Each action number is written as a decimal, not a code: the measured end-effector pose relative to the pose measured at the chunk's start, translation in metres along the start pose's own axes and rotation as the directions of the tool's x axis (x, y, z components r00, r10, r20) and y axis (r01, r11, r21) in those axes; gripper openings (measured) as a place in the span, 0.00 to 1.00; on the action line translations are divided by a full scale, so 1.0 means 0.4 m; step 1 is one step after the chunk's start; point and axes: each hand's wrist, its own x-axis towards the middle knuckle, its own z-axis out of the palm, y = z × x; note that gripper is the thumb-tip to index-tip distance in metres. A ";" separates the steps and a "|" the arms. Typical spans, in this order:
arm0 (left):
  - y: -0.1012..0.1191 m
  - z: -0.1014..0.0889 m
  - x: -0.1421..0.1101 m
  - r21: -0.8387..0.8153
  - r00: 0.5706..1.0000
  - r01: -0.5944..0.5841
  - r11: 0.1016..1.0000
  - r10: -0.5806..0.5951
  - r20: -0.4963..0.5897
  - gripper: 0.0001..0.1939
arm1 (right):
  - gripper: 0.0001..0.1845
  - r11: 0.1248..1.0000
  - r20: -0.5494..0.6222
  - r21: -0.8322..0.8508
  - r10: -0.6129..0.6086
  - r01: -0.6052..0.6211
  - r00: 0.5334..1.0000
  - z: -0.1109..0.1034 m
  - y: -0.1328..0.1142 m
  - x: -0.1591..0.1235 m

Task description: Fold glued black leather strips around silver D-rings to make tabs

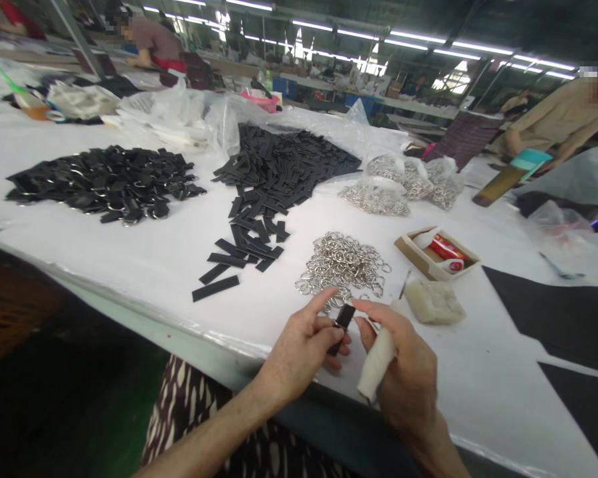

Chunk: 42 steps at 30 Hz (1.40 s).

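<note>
Workshop hall, lit overhead by long white strip lights [356,34]; main surface, a white-covered worktop [154,265].

Item: left hand [301,342]. Fingers curled in a narrow pinch, holding a short, flat black strip [346,316] upright and slightly tilted between thumb and fingers. Index finger pointed up and forward; forearm reached in from the lower left.

Item: right hand [413,362]. Closed around a tool with a bulbous off-white wrapped handle [377,365], its butt slanting down toward the worktop's near edge. Index finger stretched toward the strip's upper end; whether it touched could not be told. Wrist raised, forearm rising from the lower right.

Location of the held strip: above the near edge, just before a loose heap of silvery metal rings [346,262].

Also listed: one large spread of loose flat black strips [289,162], beyond and left of the rings; one heap of black pieces fitted with metal rings [109,176], far left; one open tan cardboard box [407,253] and one rough, translucent off-white block [434,302], right of the rings.
</note>
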 end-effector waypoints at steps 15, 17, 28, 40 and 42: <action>0.000 -0.010 0.008 -0.458 0.988 0.131 0.879 -0.153 -0.011 0.10 | 0.10 0.967 0.128 0.088 -0.249 0.239 0.960 0.022 0.017 -0.032; -0.002 -0.011 0.007 -0.483 0.988 0.140 0.864 -0.155 0.009 0.11 | 0.09 0.970 0.122 0.088 -0.238 0.229 0.964 0.024 0.016 -0.030; 0.011 -0.010 0.003 -0.475 0.972 0.178 0.862 -0.228 -0.050 0.12 | 0.10 0.981 0.133 0.191 -0.062 0.036 0.989 0.014 -0.014 -0.040; -0.028 0.013 -0.022 -0.341 0.988 -0.108 0.934 0.064 -0.139 0.10 | 0.07 0.920 0.041 0.273 0.280 -0.280 0.959 0.031 -0.059 -0.020; -0.026 0.012 -0.029 -0.279 0.989 -0.132 0.951 0.109 -0.098 0.12 | 0.07 0.886 0.090 0.313 0.331 -0.342 0.939 0.029 -0.060 -0.014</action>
